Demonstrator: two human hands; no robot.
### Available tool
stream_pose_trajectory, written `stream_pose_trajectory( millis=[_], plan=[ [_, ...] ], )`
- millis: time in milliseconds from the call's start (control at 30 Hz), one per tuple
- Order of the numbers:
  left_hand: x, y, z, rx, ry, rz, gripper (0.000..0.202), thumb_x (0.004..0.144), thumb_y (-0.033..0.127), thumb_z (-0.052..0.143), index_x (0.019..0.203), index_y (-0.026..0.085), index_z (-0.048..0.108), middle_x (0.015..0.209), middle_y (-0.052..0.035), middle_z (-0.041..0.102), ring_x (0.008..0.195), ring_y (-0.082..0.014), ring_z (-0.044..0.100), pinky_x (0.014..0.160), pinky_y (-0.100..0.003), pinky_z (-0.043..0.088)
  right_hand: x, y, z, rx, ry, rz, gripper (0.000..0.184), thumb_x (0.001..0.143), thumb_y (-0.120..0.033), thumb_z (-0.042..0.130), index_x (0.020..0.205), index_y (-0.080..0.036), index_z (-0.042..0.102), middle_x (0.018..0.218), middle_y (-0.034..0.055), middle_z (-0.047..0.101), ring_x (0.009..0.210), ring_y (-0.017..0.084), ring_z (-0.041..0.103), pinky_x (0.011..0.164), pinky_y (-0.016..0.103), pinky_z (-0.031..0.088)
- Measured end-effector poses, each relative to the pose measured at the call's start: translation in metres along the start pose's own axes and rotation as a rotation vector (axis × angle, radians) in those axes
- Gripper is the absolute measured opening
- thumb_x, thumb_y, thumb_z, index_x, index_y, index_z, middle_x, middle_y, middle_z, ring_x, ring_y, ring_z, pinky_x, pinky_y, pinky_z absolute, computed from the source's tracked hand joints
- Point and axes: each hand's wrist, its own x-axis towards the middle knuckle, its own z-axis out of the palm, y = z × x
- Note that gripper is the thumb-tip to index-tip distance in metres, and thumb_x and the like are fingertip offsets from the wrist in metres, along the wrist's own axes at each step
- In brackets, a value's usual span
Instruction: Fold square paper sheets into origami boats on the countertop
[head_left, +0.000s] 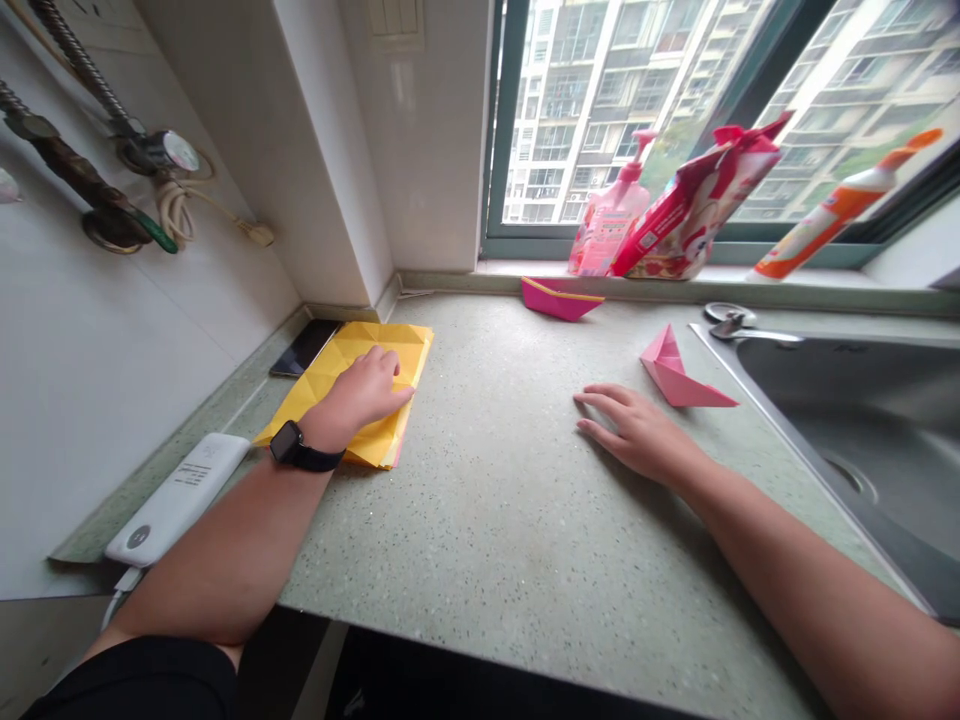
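Observation:
My left hand (360, 392), with a black watch on its wrist, rests over creased yellow paper (304, 392) at the left of the counter. Its fingers curl a little, the thumb stands apart from them, and nothing shows in its grasp. A pink edge peeks out beneath the yellow paper. On the bare counter to the right lies my right hand (622, 425), open with fingers spread and holding nothing. Just beyond it sits a pink folded paper boat (679, 378). A magenta paper boat (561, 301) with a yellow rim stands at the back, touched by neither hand.
A white power bank (180, 495) with a cable and a dark phone (304, 347) lie along the left wall. The steel sink (862, 420) borders the right side. On the windowsill are a pink pump bottle (609, 225), a red bag (694, 210) and an orange-white bottle (825, 222).

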Motion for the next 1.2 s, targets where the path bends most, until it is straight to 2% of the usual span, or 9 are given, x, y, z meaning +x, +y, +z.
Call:
stream_pose_trajectory(
  millis=[267, 433, 533, 633, 767, 833, 1000, 1100, 1200],
  plan=[
    [0.001, -0.002, -0.010, 0.007, 0.064, -0.002, 0.016, 0.100, 0.024, 0.059, 0.091, 0.019, 0.071, 0.113, -0.0118, 0.072, 0.102, -0.0273, 0.069, 0.089, -0.037, 0.052, 0.000, -0.001, -0.003, -0.012, -0.030, 0.007, 0.048, 0.109, -0.056, 0.056, 0.144, -0.027, 0.073, 0.153, 0.0155, 0.070, 0.142, 0.037, 0.067, 0.124, 0.061, 0.054],
    [-0.008, 0.007, -0.023, 0.007, 0.212, 0.037, 0.020, 0.103, 0.025, 0.056, 0.090, 0.020, 0.070, 0.107, -0.0109, 0.073, 0.099, -0.0271, 0.068, 0.085, -0.038, 0.053, -0.001, 0.000, -0.001, -0.007, -0.025, 0.000, 0.049, 0.110, -0.056, 0.055, 0.145, -0.027, 0.073, 0.155, 0.0158, 0.069, 0.143, 0.038, 0.066, 0.124, 0.062, 0.053],
    [-0.023, 0.023, -0.030, -0.084, 0.316, 0.147, 0.019, 0.104, 0.028, 0.056, 0.089, 0.021, 0.067, 0.102, -0.0088, 0.072, 0.093, -0.0256, 0.067, 0.084, -0.039, 0.054, 0.001, 0.000, 0.000, -0.004, -0.023, -0.008, 0.048, 0.109, -0.055, 0.055, 0.145, -0.027, 0.073, 0.154, 0.0160, 0.070, 0.143, 0.039, 0.066, 0.124, 0.065, 0.052],
    [-0.041, 0.046, -0.032, -0.300, 0.350, 0.365, 0.020, 0.106, 0.032, 0.056, 0.091, 0.022, 0.065, 0.100, -0.0067, 0.073, 0.095, -0.0235, 0.069, 0.090, -0.040, 0.056, 0.003, -0.003, -0.002, -0.004, -0.032, -0.007, 0.046, 0.108, -0.052, 0.059, 0.145, -0.029, 0.074, 0.152, 0.0152, 0.071, 0.142, 0.039, 0.067, 0.125, 0.067, 0.051],
    [-0.057, 0.070, -0.024, -0.525, 0.144, 0.647, 0.026, 0.114, 0.044, 0.054, 0.117, 0.023, 0.070, 0.123, -0.0083, 0.077, 0.118, -0.0251, 0.073, 0.107, -0.041, 0.059, 0.004, -0.010, -0.008, 0.002, -0.060, 0.011, 0.043, 0.109, -0.049, 0.062, 0.146, -0.028, 0.073, 0.154, 0.0144, 0.069, 0.146, 0.037, 0.065, 0.126, 0.063, 0.051],
    [-0.057, 0.072, -0.018, -0.530, 0.081, 0.679, 0.031, 0.117, 0.044, 0.048, 0.132, 0.024, 0.067, 0.136, -0.0092, 0.075, 0.130, -0.0263, 0.071, 0.116, -0.043, 0.057, 0.003, -0.013, -0.010, 0.014, -0.067, 0.010, 0.042, 0.110, -0.048, 0.062, 0.146, -0.029, 0.072, 0.155, 0.0136, 0.069, 0.147, 0.036, 0.063, 0.127, 0.061, 0.051],
    [-0.038, 0.055, 0.001, -0.279, -0.040, 0.766, 0.025, 0.113, 0.034, 0.052, 0.118, 0.023, 0.074, 0.134, -0.0118, 0.075, 0.127, -0.0297, 0.070, 0.116, -0.049, 0.057, 0.002, -0.015, -0.014, 0.040, -0.017, 0.042, 0.036, 0.110, -0.040, 0.061, 0.142, -0.029, 0.073, 0.149, 0.0129, 0.072, 0.142, 0.034, 0.066, 0.125, 0.058, 0.054],
    [-0.030, 0.046, 0.009, -0.254, -0.168, 0.794, 0.025, 0.112, 0.031, 0.052, 0.117, 0.023, 0.075, 0.135, -0.0112, 0.076, 0.123, -0.0275, 0.073, 0.111, -0.045, 0.060, 0.002, -0.018, -0.019, 0.025, 0.126, 0.130, 0.034, 0.109, -0.033, 0.056, 0.137, -0.028, 0.074, 0.139, 0.0125, 0.076, 0.134, 0.034, 0.071, 0.120, 0.059, 0.056],
    [-0.031, 0.048, 0.016, -0.251, -0.173, 0.801, 0.026, 0.112, 0.033, 0.055, 0.125, 0.024, 0.075, 0.149, -0.0118, 0.073, 0.135, -0.0299, 0.071, 0.117, -0.046, 0.058, 0.002, -0.028, -0.028, 0.015, 0.260, 0.150, 0.032, 0.108, -0.032, 0.056, 0.132, -0.026, 0.076, 0.133, 0.0135, 0.078, 0.129, 0.037, 0.072, 0.116, 0.062, 0.057]
  ],
)
